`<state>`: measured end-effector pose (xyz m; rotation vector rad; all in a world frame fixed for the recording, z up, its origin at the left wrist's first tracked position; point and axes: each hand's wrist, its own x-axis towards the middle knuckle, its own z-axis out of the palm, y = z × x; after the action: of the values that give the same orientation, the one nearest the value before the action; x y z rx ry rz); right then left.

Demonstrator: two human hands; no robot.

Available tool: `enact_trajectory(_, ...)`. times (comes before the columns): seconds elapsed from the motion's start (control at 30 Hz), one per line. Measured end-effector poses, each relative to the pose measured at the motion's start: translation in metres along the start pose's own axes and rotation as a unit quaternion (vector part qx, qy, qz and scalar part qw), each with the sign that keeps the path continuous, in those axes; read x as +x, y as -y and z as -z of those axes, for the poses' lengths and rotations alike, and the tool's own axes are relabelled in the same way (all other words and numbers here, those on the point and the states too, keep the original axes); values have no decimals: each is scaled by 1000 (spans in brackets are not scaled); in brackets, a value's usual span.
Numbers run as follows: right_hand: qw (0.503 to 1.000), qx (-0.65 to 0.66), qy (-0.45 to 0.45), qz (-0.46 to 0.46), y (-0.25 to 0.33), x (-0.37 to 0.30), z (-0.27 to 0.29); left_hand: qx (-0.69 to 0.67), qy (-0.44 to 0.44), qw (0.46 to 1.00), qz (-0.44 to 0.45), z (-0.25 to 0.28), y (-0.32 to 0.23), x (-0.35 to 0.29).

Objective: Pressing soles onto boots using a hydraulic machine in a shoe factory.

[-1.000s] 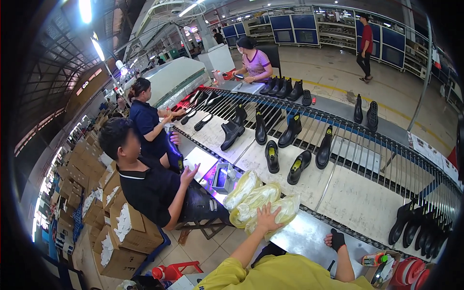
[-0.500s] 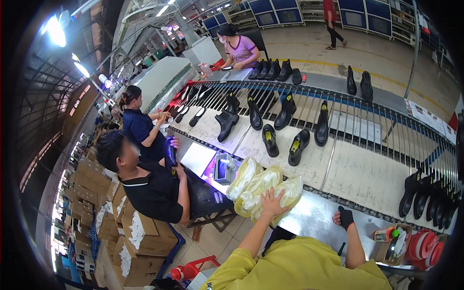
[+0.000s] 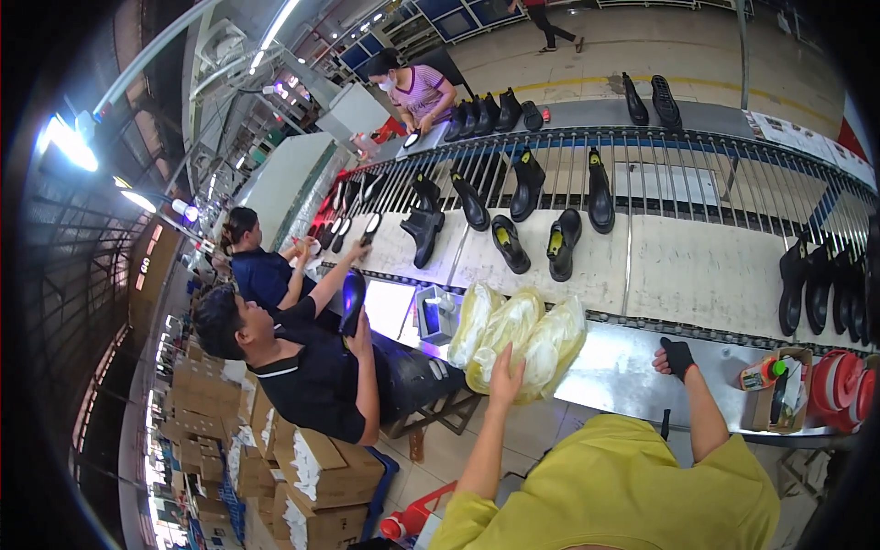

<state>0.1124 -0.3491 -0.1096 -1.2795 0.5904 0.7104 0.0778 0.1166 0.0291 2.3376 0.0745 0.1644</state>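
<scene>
With left hand (image 3: 505, 378) spread against the near side of 3 yellow plastic bags (image 3: 555, 344), toward the left of the metal surface (image 3: 612, 367); with gloved right hand (image 3: 676, 358) curled into a loose fist by that surface. To see beyond: black boots (image 3: 525, 188) on a pale conveyor (image 3: 687, 266); leftward, past a seated co-worker (image 3: 307, 371), cardboard boxes (image 3: 339, 472).

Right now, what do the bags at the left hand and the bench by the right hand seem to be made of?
Bags: probably thin plastic film, yellowish and glossy; it wrinkles and lets white show through. Bench: likely bare metal, smooth and silvery, judging by its glare.
</scene>
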Motion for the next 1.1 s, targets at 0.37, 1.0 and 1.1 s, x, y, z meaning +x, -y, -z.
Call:
enact_trajectory(0.37,986,163,-18,13,-35,37,26,-52,87,962,255,-56,102,-278)
enact_trajectory(1.0,979,-200,-16,-31,27,1,-52,-139,227,857,441,-50,89,-423)
enact_trajectory(1.1,968,-243,15,51,90,44,-63,-144,177,856,464,-60,94,-393)
